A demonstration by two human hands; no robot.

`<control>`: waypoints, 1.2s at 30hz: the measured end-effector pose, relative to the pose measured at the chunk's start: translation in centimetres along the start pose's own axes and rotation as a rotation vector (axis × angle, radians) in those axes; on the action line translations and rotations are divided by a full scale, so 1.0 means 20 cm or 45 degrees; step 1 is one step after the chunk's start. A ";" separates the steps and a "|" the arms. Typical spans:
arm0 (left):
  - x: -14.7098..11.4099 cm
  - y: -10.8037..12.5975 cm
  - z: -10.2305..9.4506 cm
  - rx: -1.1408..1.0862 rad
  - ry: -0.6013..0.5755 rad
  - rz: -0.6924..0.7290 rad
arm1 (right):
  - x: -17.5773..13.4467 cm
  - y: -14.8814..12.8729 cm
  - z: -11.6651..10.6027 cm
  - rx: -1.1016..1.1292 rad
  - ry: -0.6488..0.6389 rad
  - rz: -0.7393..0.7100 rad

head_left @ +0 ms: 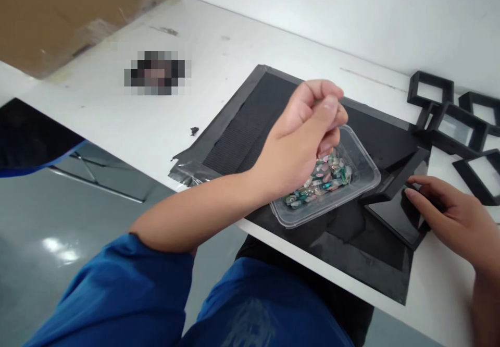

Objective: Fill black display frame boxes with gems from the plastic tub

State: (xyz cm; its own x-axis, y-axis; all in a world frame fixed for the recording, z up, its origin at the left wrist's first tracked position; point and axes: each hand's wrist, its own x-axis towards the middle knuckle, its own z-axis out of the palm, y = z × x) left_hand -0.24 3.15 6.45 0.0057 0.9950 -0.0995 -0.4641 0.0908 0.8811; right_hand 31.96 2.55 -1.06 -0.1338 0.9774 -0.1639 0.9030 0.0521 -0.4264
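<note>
My left hand (300,138) is raised over a clear plastic tub (369,167), its thumb and fingers pinched together. Whatever lies between those fingertips, if anything, is hidden or too small to name. Inside the tub are many small green, clear and pinkish pieces (324,180), glossy and partly covered by the hand. To the right, my right hand (455,214) grips the side of a black box frame (394,183) with a shiny pane inside. This frame lies tilted on the black mat, close to the tub.
A black mat (250,112) with taped edges covers part of the white table (219,39). Several more black frames (457,128) are grouped at the right. A brown board (78,13) stands at back left; a black scrap (194,131) lies left of the mat.
</note>
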 end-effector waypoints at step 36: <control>0.03 -0.02 -0.02 -0.189 0.005 -0.133 | -0.01 -0.02 -0.01 -0.021 -0.012 -0.023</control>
State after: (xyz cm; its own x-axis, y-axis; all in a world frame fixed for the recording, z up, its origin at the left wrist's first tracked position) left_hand -0.40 3.63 5.87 0.0575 0.9803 -0.1888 -0.5871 0.1862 0.7878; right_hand 31.69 2.28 -0.72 -0.1540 0.9743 -0.1644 0.9069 0.0734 -0.4148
